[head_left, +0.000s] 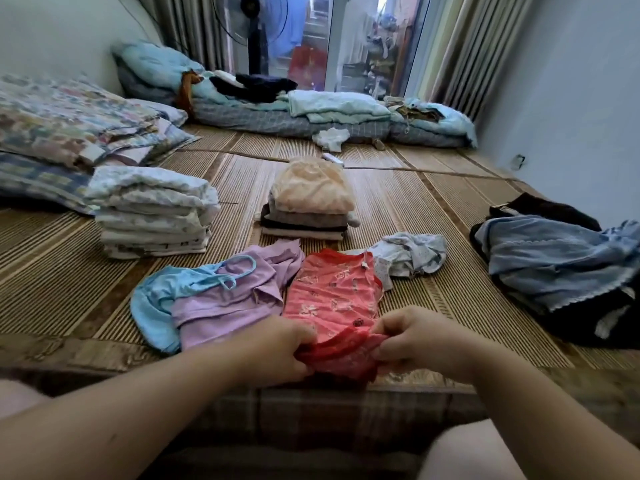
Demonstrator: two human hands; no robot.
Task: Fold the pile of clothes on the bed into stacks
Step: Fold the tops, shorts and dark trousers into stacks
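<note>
Two folded stacks [152,213] [308,202], one red garment [332,299], two hands [277,344] [415,341]

Right in front of me a shirt [332,299] lies on the mat [433,209], its near edge gripped by my left hand [284,348] and right hand [412,341]. Touching it on the left is a collared top [221,303], with a strap top [156,299] lying partly over that. Behind the shirt to the right sits a crumpled cloth [412,254]. Straight behind is 1 folded stack [308,199], and there's a taller stack [156,213] to its left, with blankets [69,123] behind that. Far right there's a loose heap [561,268]. Bedding [311,112] runs along the back, and a fan [254,36] stands behind it.
</note>
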